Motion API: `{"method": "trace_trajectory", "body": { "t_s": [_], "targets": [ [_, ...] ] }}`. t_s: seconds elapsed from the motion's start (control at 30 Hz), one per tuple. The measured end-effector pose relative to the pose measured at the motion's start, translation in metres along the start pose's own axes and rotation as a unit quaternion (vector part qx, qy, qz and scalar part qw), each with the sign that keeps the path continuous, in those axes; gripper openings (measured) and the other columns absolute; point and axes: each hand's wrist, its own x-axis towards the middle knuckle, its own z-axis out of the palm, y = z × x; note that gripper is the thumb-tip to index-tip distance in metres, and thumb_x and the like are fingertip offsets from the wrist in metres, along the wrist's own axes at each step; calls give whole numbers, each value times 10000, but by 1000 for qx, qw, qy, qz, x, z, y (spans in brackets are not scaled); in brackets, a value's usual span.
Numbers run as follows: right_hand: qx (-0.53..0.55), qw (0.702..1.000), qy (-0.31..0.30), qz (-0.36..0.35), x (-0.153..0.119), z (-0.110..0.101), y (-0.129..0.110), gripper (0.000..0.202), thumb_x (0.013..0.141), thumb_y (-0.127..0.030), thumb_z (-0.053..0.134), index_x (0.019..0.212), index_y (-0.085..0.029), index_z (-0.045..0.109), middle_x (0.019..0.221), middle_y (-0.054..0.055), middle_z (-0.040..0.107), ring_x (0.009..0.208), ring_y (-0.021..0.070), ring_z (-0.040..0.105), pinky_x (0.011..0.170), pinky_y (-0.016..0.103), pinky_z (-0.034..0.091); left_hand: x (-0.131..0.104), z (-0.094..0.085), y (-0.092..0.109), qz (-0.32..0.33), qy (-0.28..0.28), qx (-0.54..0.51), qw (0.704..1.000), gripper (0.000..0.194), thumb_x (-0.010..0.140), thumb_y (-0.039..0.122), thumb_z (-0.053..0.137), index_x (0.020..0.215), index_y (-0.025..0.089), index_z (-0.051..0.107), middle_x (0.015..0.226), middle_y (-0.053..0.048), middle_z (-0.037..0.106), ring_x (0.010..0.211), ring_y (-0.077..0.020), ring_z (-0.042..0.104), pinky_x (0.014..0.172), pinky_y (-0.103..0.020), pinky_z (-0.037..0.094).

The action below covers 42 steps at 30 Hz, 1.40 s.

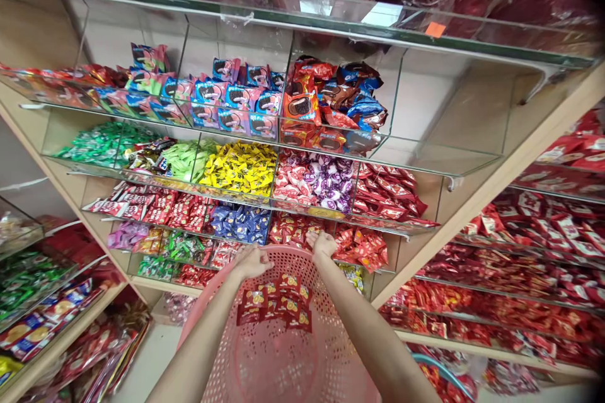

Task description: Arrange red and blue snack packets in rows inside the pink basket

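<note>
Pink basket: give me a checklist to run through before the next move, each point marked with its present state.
1. Packets inside the pink basket: ok, several red packets lie in it.
2. Bare space left inside: ok, much of its surface shows.
3. Left hand at the far rim: ok.
4. Right hand at the far rim: ok.
5. Firm grip by both hands: cannot tell.
6. Support under the basket: cannot tell, its underside is hidden.

Pink perf. basket (278, 362), red pkts (287, 304) clustered inside
</note>
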Motion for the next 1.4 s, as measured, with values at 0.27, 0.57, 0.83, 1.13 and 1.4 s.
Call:
{"method": "trace_trajectory", "body": {
  "t_s": [0.27,0.57,0.83,1.13,1.4],
  "targets": [
    [-51,995,63,-60,-42,-37,-22,244,731,-410,499,655,-192,420,486,-79,460,426,74,463,431,183,407,-1,-1,0,7,-4,2,1000,365,675,575,499,697,244,650,984,-25,584,1017,-224,476,949,-375,280],
    [-72,945,-205,243,-93,-32,-19,274,801,-454,446,798,-184,496,626,-21,562,544,88,545,518,207,446,-3,-3,3,15,-1,16,1000,341,686,544,496,705,243,655,944,-27,575,969,-226,488,913,-381,309],
    [-423,790,-403,188,-114,-35,-6,515,537,-344,733,963,-221,471,710,-49,566,504,82,494,451,189,381,0,6,-3,24,23,18,999,375,676,585,490,683,248,655,931,-16,586,964,-232,496,904,-380,318],
    [-680,484,-501,-228,-121,-35,11,497,666,-317,581,1138,-203,471,1088,104,531,969,243,528,746,331,435,-2,3,-1,17,24,7,1000,357,663,568,509,693,248,665,915,-31,588,936,-237,504,900,-408,306],
    [-694,467,-473,-277,-129,-39,17,463,680,-242,565,1115,-159,428,1022,109,567,986,233,526,800,323,436,-6,-3,4,7,11,-1,1000,341,659,555,515,689,249,663,912,-23,579,943,-227,492,928,-412,278]
  ]
}}
